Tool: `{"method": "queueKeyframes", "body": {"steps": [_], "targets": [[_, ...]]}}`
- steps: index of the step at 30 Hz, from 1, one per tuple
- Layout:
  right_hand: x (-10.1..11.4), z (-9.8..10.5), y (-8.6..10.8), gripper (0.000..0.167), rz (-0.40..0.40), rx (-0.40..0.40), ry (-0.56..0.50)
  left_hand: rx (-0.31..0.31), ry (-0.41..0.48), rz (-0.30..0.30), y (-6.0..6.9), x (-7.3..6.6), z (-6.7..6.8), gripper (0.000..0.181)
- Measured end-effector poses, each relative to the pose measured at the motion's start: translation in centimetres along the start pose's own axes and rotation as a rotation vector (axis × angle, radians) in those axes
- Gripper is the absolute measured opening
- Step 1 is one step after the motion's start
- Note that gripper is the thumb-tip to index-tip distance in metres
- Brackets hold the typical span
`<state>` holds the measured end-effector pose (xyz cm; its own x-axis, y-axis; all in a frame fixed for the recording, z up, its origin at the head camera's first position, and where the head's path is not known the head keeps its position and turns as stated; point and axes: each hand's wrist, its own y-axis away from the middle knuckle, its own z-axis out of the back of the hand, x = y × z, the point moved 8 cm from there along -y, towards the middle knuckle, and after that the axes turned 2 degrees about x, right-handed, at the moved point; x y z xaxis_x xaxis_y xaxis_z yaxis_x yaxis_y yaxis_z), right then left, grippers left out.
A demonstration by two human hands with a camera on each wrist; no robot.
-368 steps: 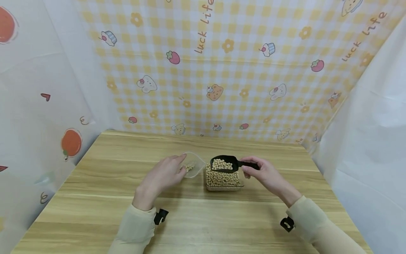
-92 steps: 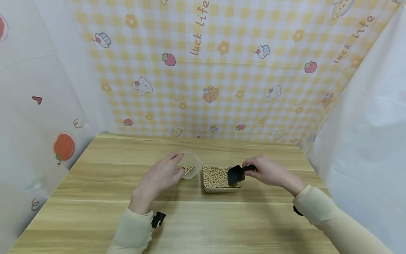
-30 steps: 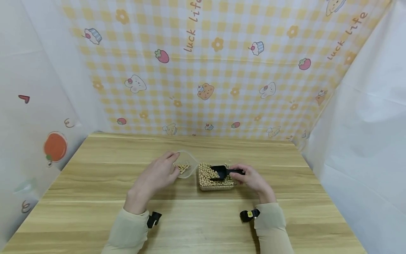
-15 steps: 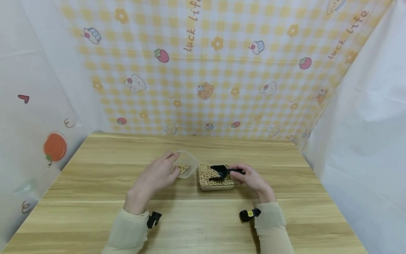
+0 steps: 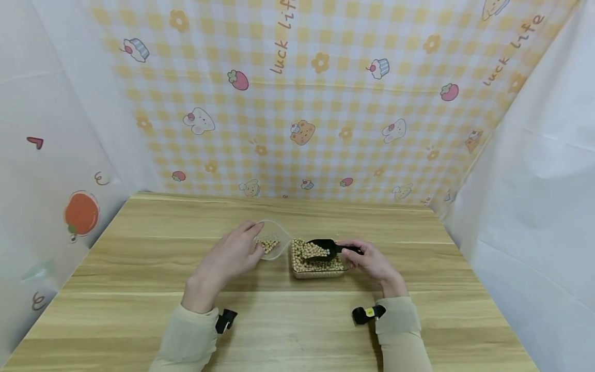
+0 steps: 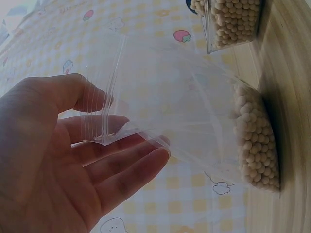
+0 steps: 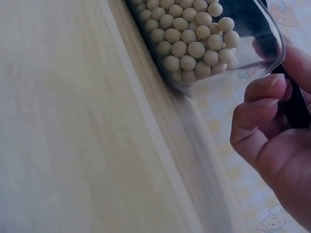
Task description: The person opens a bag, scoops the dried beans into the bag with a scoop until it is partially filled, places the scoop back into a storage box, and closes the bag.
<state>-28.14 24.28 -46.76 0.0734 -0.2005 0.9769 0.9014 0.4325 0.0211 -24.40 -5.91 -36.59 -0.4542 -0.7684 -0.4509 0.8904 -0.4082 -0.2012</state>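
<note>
My left hand (image 5: 226,262) pinches the rim of a clear zip bag (image 6: 170,97) between thumb and fingers, its mouth spread wide. Round pale beans (image 6: 255,141) fill the bag's bottom, which stands on the table. To the bag's right is a clear rectangular box (image 5: 317,275) full of the same beans. My right hand (image 5: 372,263) grips the handle of a black scoop (image 5: 331,248), which holds a heap of beans just over the box. In the right wrist view, fingers of my right hand (image 7: 277,141) curl round the black handle beside the box's corner.
The wooden table (image 5: 297,330) runs back to a yellow checked cloth (image 5: 279,103) with printed figures. White cloths hang at the left (image 5: 46,170) and right (image 5: 534,206). A black wrist camera (image 5: 226,321) is strapped at the left sleeve, another (image 5: 367,314) at the right.
The scoop, earlier dug into the beans in the box, has risen slightly and now carries a heap. The left hand and the bag have hardly moved over the last second.
</note>
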Motion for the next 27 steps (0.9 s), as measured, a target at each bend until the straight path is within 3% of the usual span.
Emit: {"method": "queueKeyframes", "body": {"steps": [8, 12, 16, 27], "targets": [[0.5, 1.2, 0.6, 0.029, 0.047, -0.079, -0.137, 0.002, -0.004, 0.002, 0.1, 0.0, -0.1, 0.052], [1.7, 1.5, 0.8, 0.023, 0.118, -0.073, -0.245, -0.009, -0.002, -0.006, 0.0, -0.1, -0.1, 0.052], [3.0, 1.6, 0.8, 0.023, 0.163, -0.113, -0.284, -0.002, -0.004, -0.008, -0.1, -0.2, -0.1, 0.053], [7.6, -1.3, 0.3, 0.024, 0.261, -0.138, -0.313, -0.003, -0.028, -0.013, 0.0, -0.4, -0.2, 0.056]]}}
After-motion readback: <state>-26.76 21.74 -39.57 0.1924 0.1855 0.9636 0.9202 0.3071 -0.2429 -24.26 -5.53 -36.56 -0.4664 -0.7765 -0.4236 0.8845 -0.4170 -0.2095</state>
